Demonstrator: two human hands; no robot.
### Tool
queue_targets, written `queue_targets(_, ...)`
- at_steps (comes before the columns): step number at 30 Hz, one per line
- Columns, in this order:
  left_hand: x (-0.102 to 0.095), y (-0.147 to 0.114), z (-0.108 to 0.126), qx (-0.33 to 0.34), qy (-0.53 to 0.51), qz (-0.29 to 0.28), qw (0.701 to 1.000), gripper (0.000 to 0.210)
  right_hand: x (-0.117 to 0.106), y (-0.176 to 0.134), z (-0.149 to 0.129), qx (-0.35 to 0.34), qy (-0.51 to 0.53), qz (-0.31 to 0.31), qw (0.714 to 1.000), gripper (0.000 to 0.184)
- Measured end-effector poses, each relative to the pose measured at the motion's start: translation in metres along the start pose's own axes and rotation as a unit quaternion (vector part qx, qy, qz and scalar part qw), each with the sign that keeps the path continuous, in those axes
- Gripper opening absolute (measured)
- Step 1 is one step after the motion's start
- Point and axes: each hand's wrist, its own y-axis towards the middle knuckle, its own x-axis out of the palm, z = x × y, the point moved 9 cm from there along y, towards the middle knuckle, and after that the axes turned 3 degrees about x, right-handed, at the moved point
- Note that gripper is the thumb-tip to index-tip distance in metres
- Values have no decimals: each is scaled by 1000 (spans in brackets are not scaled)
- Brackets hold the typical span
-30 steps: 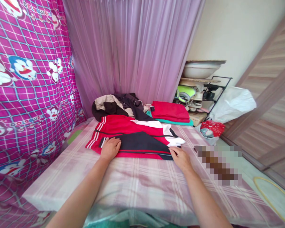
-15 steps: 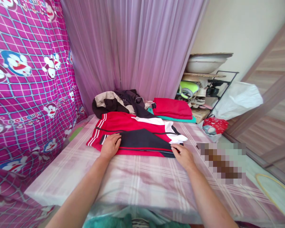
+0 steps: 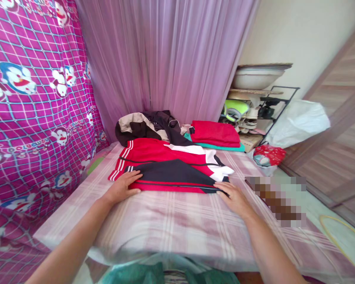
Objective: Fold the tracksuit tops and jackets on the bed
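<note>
A red, navy and white track jacket (image 3: pixel 171 171) lies on the bed in front of me, with a navy sleeve folded lengthwise across its red body. White stripes run along the red hem at its left end. My left hand (image 3: pixel 124 188) rests at the striped cuff of that sleeve, fingers spread on the cloth and thumb at the near edge. On the jacket's near right corner, beside the white part, lies my right hand (image 3: pixel 232 197), its fingers stretched out and the thumb apart. Whether either thumb reaches under the fabric is hidden.
Behind the jacket lies a heap of dark and beige clothes (image 3: pixel 149 128). Folded red cloth (image 3: pixel 215 133) sits on green cloth to its right. A plaid sheet (image 3: pixel 171 225) covers the bed. A rack with shoes (image 3: pixel 248 120) and a white bag (image 3: pixel 298 122) stand beyond.
My left hand has slid left and nearer to me, from the top of the sleeve to its cuff end, with fingers more spread. My right hand has shifted slightly along the right corner.
</note>
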Motion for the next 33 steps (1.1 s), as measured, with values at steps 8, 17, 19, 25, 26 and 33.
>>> queue_targets(8,-5,4,2,22,78,-13,997,53,-16,16,-6,36,-78,-24,996,34)
queue_targets(17,-20,-5,19,-33,64,-79,994,50,-14,9,-10,90,-81,-163,979,30)
queue_targets(19,-26,-3,20,-41,20,-86,995,49,-11,10,-14,87,-51,-204,974,30)
queue_targets(25,-57,26,-14,-125,-13,-65,990,50,-17,45,-29,100,32,-255,961,31)
queue_targets(26,-66,33,-27,-151,12,-40,988,48,-18,56,-34,96,32,-245,964,32)
queue_targets(33,-87,69,-128,-343,71,7,936,40,14,145,-63,30,42,-135,989,25)
